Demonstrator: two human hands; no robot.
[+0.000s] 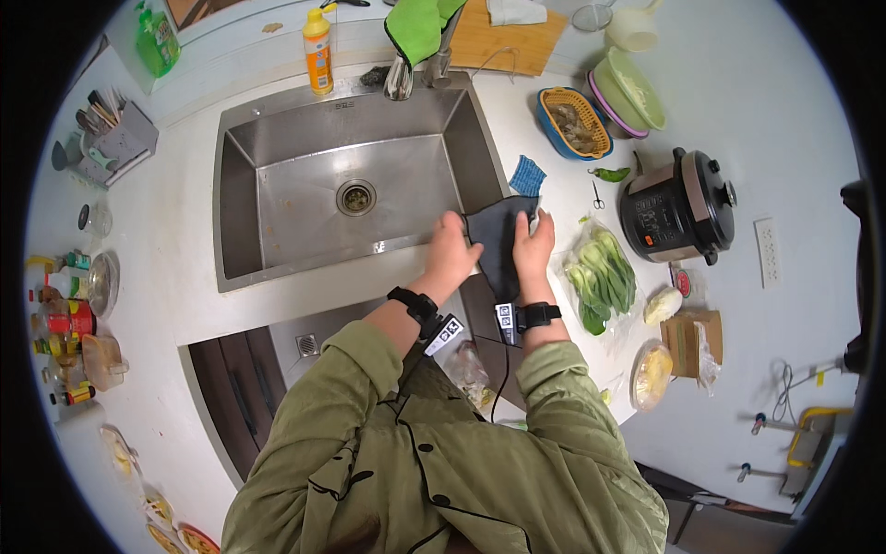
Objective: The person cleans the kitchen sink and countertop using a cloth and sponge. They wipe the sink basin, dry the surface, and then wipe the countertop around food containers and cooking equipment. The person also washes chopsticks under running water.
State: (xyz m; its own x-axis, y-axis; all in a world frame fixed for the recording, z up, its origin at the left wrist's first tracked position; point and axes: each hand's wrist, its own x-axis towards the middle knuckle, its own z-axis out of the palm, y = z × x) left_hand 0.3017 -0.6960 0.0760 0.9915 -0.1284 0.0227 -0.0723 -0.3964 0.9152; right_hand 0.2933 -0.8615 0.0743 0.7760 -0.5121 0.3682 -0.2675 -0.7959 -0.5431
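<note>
A dark grey cloth [500,239] hangs between my two hands at the right edge of the stainless steel sink [353,173]. My right hand [534,242] grips its right side, fingers pointing away from me. My left hand [451,251] is at the cloth's left edge, thumb towards it; whether the fingers pinch it cannot be told. Just beyond the cloth lies a blue scouring cloth [528,176] on the white counter. To the right of my right hand is a bag of bok choy [601,277]. A green cloth [419,31] drapes over the faucet.
An electric pressure cooker [675,206], small scissors [597,196], green peppers [610,174] and a yellow basket [573,121] in a blue basin stand right. Behind the sink are an orange bottle [319,55] and a cutting board [505,38]. A utensil holder [124,142] and bottles line the left.
</note>
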